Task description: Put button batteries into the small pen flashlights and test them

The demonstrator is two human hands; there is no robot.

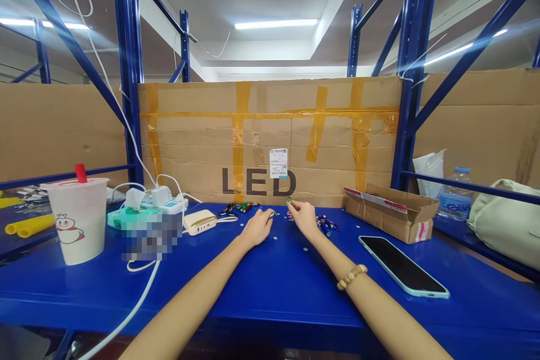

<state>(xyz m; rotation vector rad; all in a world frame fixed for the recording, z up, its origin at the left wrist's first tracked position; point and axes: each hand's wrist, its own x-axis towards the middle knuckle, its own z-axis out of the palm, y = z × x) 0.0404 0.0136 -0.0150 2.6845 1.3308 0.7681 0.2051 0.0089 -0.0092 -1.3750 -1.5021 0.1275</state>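
Over the blue shelf top [270, 292], my right hand [304, 218] pinches a small green ring-shaped piece [289, 200] between thumb and fingertips. My left hand [256, 229] is beside it, fingers curled down; a tiny shiny thing [272, 215] shows at its fingertips, too small to name. Behind my left hand lies a little heap of shiny green, red and dark pieces [242, 208]. Another heap, of purple and blue shiny pieces [326, 225], lies beside my right wrist and is partly hidden by it. Several small pale round spots dot the surface between my arms.
To the right are a phone [403, 265] and an open cardboard box [390, 214]. On the left stand a lidded cup [80, 225], a white power bank [199, 221], a power strip [172, 203] and a cable [141, 298]. A large cardboard panel [189, 146] closes off the back.
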